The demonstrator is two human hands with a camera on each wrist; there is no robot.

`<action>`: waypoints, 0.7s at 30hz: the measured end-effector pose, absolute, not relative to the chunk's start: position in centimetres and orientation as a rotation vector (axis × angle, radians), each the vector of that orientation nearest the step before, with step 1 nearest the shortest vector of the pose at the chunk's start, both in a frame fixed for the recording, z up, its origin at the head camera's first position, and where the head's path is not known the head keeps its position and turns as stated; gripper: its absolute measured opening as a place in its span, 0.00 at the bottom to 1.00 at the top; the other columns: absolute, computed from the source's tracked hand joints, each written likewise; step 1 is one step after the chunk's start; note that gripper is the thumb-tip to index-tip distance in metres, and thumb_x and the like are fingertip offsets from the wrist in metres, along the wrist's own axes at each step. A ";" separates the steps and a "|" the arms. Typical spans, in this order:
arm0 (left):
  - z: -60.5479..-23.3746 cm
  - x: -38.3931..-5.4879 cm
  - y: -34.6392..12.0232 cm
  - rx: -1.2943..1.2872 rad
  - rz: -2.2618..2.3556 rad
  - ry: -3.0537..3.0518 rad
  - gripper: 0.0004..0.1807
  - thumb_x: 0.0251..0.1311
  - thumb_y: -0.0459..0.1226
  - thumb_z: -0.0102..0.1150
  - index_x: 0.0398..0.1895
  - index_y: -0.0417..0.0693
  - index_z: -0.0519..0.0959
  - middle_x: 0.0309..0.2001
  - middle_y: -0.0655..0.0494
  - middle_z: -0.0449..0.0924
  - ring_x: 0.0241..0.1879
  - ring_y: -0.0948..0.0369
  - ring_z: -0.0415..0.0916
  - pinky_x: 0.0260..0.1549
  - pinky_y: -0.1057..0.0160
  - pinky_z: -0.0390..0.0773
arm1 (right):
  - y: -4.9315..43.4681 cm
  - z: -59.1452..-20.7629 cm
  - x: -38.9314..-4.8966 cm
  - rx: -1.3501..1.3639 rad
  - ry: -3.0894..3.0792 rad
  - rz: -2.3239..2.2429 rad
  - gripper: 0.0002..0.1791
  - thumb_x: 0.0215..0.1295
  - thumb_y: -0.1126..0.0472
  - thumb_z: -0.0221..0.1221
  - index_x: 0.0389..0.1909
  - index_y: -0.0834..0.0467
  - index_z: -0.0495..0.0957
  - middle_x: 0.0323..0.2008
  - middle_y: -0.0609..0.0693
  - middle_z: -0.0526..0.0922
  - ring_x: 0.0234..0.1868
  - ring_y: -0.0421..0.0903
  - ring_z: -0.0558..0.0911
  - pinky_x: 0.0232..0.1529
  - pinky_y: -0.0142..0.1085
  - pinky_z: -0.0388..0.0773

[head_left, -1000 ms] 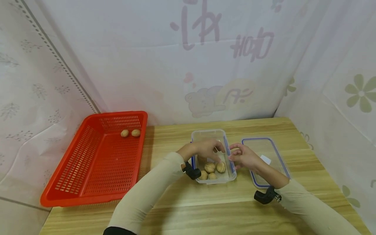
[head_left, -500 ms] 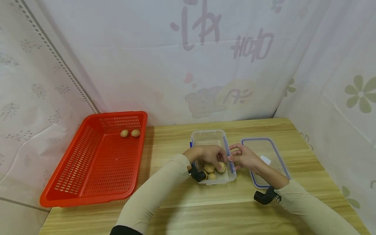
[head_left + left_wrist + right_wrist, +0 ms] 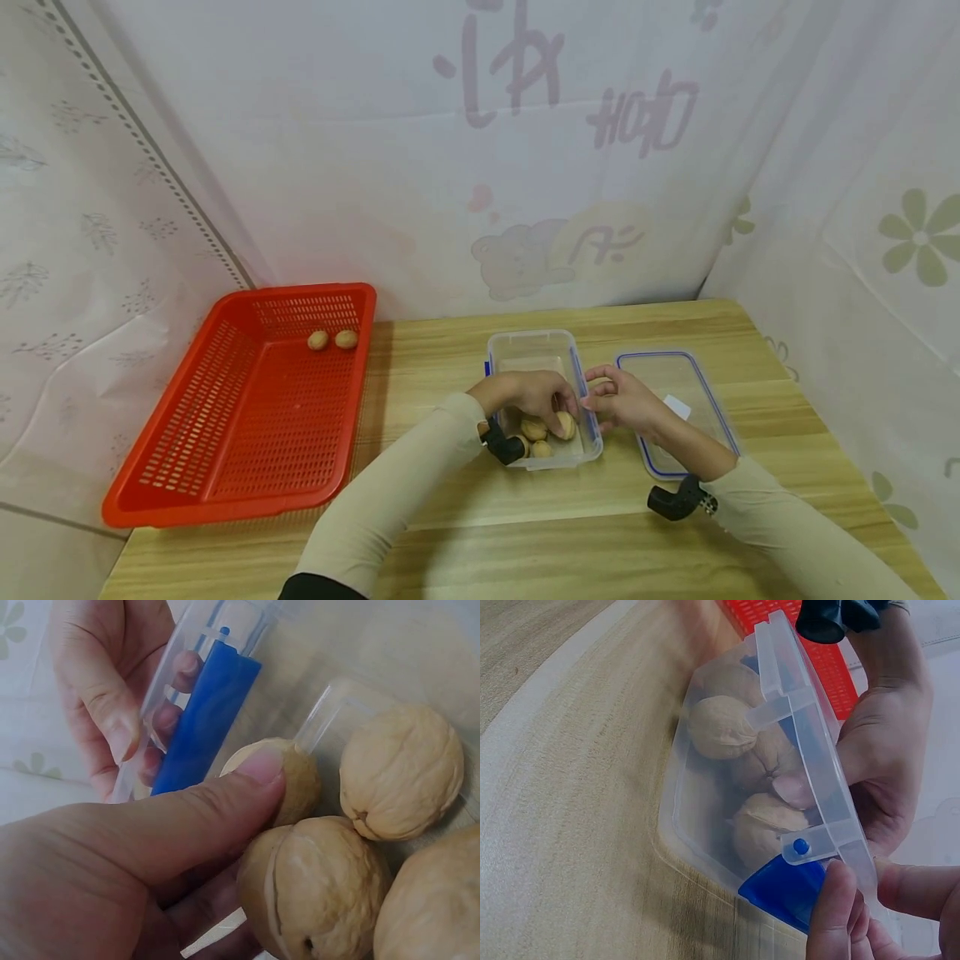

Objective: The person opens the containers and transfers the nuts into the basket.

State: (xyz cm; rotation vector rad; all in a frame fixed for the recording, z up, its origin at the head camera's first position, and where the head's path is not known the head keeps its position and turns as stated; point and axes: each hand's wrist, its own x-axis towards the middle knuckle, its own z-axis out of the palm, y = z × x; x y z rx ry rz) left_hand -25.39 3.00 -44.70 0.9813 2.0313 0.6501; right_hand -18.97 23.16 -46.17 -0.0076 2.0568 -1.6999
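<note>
A clear plastic box [image 3: 531, 336] with blue clips stands on the table, several walnuts [image 3: 403, 772] gathered at its near end. My left hand [image 3: 536, 395] reaches into the box and grips a walnut [image 3: 564, 426], the thumb lying across its top. In the left wrist view that walnut [image 3: 300, 782] lies beside other walnuts, and the fingers on its far side are mostly hidden. With my right hand [image 3: 627, 403] I pinch the right wall of the box near a blue clip [image 3: 787, 891], thumb and fingers on either side of the rim.
To the left stands a red plastic basket [image 3: 273, 417], with two walnuts [image 3: 332, 340] in its far right corner. A clear lid [image 3: 656, 375] with a blue seal lies right of the box, partly under the right forearm. Patterned curtains [image 3: 420, 208] border the wooden table [image 3: 510, 533].
My left hand has moved right and lower in the box, and its thumb and fingers have closed on a walnut. My right hand has stayed at the box's right wall.
</note>
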 end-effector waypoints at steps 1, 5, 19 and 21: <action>-44.7 -25.4 3.0 0.988 0.656 2.036 0.16 0.58 0.32 0.74 0.49 0.43 0.84 0.42 0.61 0.82 0.43 0.66 0.75 0.46 0.71 0.75 | 23.2 -46.2 -19.0 -0.008 2.057 -1.699 0.28 0.73 0.68 0.58 0.68 0.70 0.59 0.41 0.54 0.78 0.39 0.45 0.79 0.32 0.37 0.84; -44.5 -25.6 2.8 1.000 0.683 2.062 0.15 0.58 0.31 0.73 0.49 0.43 0.84 0.46 0.57 0.83 0.45 0.65 0.76 0.49 0.70 0.75 | 23.2 -46.2 -19.0 -0.010 2.062 -1.697 0.28 0.73 0.68 0.58 0.68 0.70 0.59 0.41 0.54 0.79 0.40 0.45 0.79 0.32 0.37 0.85; -43.1 -25.9 2.2 0.983 0.742 2.130 0.15 0.59 0.27 0.70 0.48 0.44 0.83 0.46 0.56 0.79 0.48 0.62 0.75 0.49 0.69 0.75 | 23.3 -46.3 -18.9 -0.018 2.059 -1.703 0.29 0.73 0.68 0.59 0.68 0.69 0.59 0.41 0.54 0.79 0.40 0.46 0.79 0.34 0.39 0.85; -42.8 -26.2 2.0 0.989 0.768 2.135 0.17 0.58 0.26 0.71 0.50 0.42 0.82 0.47 0.55 0.80 0.50 0.59 0.76 0.51 0.69 0.76 | 23.3 -46.3 -18.9 -0.015 2.054 -1.707 0.29 0.73 0.68 0.59 0.68 0.69 0.59 0.41 0.54 0.79 0.40 0.46 0.79 0.34 0.39 0.85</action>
